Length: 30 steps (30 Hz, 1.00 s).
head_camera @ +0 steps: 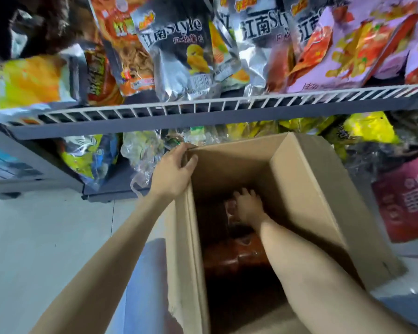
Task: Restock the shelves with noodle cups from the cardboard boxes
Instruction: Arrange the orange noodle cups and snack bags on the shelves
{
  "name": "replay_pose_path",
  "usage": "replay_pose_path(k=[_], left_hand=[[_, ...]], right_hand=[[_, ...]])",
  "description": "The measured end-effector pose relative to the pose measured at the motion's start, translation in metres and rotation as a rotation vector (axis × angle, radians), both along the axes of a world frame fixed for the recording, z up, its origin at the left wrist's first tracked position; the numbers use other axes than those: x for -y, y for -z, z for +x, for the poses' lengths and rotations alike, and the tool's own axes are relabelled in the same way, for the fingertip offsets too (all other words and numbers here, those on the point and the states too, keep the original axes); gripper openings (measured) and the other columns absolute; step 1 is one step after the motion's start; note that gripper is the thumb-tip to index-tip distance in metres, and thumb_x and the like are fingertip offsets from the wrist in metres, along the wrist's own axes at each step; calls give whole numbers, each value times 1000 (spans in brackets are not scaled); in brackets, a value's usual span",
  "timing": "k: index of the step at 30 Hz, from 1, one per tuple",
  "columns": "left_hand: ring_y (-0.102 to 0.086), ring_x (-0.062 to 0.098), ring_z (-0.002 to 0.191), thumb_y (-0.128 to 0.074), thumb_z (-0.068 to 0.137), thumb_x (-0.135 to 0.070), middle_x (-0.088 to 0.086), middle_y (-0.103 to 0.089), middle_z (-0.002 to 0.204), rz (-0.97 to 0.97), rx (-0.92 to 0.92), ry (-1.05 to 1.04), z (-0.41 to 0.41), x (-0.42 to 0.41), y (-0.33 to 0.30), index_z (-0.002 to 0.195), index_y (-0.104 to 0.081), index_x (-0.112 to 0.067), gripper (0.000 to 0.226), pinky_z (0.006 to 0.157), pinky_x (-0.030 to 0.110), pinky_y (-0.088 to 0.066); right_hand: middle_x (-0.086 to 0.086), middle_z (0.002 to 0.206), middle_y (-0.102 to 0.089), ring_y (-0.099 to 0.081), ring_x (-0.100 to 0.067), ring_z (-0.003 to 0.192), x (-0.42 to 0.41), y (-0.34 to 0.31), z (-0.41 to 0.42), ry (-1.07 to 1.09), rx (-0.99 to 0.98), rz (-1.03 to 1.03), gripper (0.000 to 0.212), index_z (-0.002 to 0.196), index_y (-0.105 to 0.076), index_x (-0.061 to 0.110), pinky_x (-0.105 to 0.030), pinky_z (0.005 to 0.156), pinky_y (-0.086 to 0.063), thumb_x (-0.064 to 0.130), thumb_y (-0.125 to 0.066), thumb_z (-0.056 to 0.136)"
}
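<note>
An open brown cardboard box [299, 179] stands on the floor in front of the shelves. My left hand [174, 169] grips the box's far left corner, thumb inside the wall. My right hand [246, 206] reaches deep into the box and its fingers curl on a dark, plastic-wrapped noodle cup [229, 206]. More red-brown wrapped cups [237, 259] lie in the shadowed bottom of the box, their shapes hard to make out.
A white wire-fronted shelf [203, 107] above the box carries many snack bags. The lower shelf behind the box holds yellow and blue bags [87, 157]. A pink-red carton [405, 201] sits at the right. Pale tiled floor [46, 237] lies to the left.
</note>
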<state>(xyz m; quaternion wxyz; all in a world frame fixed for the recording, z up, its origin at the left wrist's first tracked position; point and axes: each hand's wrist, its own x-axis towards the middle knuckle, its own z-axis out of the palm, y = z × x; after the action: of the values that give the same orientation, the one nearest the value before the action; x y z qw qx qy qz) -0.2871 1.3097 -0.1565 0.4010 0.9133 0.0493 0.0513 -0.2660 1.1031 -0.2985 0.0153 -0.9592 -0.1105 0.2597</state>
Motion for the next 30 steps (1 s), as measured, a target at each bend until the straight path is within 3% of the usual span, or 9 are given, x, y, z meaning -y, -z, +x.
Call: replay_pose_path(k=[5,9,12,15,19,24,27,30], left_hand=[[-52,19,93,-41,87,-32,-1,-59,95,-22,69,-14,-4,3,6,114,-59,-14,37,71,27,-32],[-42,12,80,-43,89,-27,-18,-45,72,-36,107,-18,-8,5,10,109,-60,-15,29,67,26,-27],[-40,10,79,-44,91,-25,-19,-42,69,-63,82,-41,-8,4,12,110,-59,-17,26,66,25,-27],[-47,20,88,-43,92,-26,-14,-44,77,-51,55,-43,-10,4,9,113,-59,-16,28,72,29,-31],[-52,27,106,-42,90,-30,1,-62,108,-36,10,-11,-10,2,5,117,-58,-19,34,83,36,-41],[-54,29,116,-41,87,-53,5,-63,122,152,26,93,-9,1,-21,124,-55,-19,52,94,40,-45],[-58,13,108,-45,92,-58,-5,-63,118,-123,-36,134,-9,9,-68,121,-53,-28,43,92,31,-45],[-63,8,96,-42,87,-60,-14,-63,107,-414,-208,296,-4,19,-123,109,-50,-44,29,75,16,-48]], right_hand=[[-22,153,-14,-22,-42,137,-11,51,-10,239,2,-122,62,145,-28,19,-52,107,-27,40,-53,92],[-25,155,-4,-13,-46,140,-21,73,-4,247,-4,-184,54,148,-23,20,-57,107,-24,30,-40,98],[-23,156,-5,-15,-47,139,-21,59,6,147,-57,-265,61,150,-20,21,-56,108,-24,35,-45,97],[-26,152,-13,-25,-46,134,-22,11,11,45,-99,-279,81,145,-27,18,-53,107,-26,57,-60,82],[-24,140,-31,-35,-43,127,-13,-89,8,32,-158,-177,89,140,-31,14,-48,100,-36,62,-67,73],[-2,130,-34,-37,-23,124,16,-215,-19,-53,-92,177,93,134,-33,44,-42,104,-36,66,-73,53],[7,133,-25,-30,-11,120,31,-278,-43,-115,108,397,90,136,-33,44,-24,96,-33,50,-81,59],[1,146,-17,-21,-20,131,44,-327,-54,-320,537,362,94,142,-31,41,-39,110,-26,51,-78,61]])
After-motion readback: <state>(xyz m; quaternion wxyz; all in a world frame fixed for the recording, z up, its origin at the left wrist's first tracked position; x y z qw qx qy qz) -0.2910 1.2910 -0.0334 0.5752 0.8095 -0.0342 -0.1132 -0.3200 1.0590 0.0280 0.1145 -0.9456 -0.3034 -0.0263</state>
